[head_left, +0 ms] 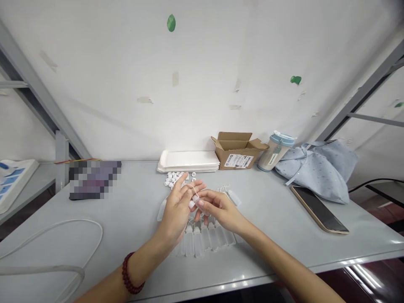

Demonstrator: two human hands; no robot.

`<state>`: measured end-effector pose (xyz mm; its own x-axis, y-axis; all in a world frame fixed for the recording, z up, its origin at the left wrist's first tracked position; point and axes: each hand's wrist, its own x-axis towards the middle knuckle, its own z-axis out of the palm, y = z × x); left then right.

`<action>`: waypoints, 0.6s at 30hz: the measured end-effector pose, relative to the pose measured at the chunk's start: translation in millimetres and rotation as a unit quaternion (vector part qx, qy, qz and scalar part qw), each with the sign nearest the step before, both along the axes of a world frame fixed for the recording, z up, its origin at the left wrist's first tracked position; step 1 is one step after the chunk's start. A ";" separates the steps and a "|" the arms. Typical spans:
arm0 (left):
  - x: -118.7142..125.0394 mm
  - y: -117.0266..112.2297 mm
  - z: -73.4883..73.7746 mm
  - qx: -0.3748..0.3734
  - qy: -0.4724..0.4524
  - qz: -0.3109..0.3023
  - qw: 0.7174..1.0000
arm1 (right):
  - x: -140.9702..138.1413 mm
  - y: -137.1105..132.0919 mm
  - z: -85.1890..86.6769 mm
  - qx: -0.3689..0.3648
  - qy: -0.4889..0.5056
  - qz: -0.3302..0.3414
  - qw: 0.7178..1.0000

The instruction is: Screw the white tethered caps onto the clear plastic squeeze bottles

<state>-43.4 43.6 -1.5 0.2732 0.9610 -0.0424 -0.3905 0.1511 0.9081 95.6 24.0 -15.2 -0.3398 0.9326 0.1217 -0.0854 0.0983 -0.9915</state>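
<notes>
My left hand (176, 206), with a dark red bead bracelet at its wrist, is partly curled with the palm turned inward, and small white caps (191, 204) sit against its fingers. Pressed close to it, my right hand (221, 208) pinches a small translucent plastic bottle (202, 211) by its upper end, where a thin pale tube (193, 188) sticks up. Fingers cover most of this bottle. Below the hands lies a row of similar translucent bottles (198, 244) with thin tubes. Behind my left fingers is a pile of white caps (172, 179).
At the wall stand a stack of white trays or sheets (189, 161), an open cardboard box (238, 153) and a tumbler (276, 151). A blue cloth bag (315, 170) and phone (318, 210) lie right. A blurred-out dark package (94, 181) and pale cable (97, 229) lie left.
</notes>
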 end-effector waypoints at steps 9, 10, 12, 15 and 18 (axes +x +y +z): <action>-0.2 0.9 -0.7 0.017 -0.007 0.004 1.000 | -1.5 -0.7 1.0 -0.021 0.019 -0.015 0.999; -0.3 1.3 -0.7 0.013 -0.007 0.003 1.000 | -1.4 -0.7 1.0 -0.022 0.018 -0.015 0.999; -0.6 2.3 -0.9 0.003 -0.010 0.006 1.000 | -1.1 -0.6 1.0 -0.023 0.018 -0.013 0.999; -2.2 5.3 -1.1 -0.007 -0.022 0.021 1.000 | -0.3 -0.5 1.8 -0.030 0.020 -0.015 0.999; -4.2 8.8 -0.4 0.006 -0.018 0.050 0.999 | 0.4 -1.2 3.6 -0.043 0.014 -0.005 0.999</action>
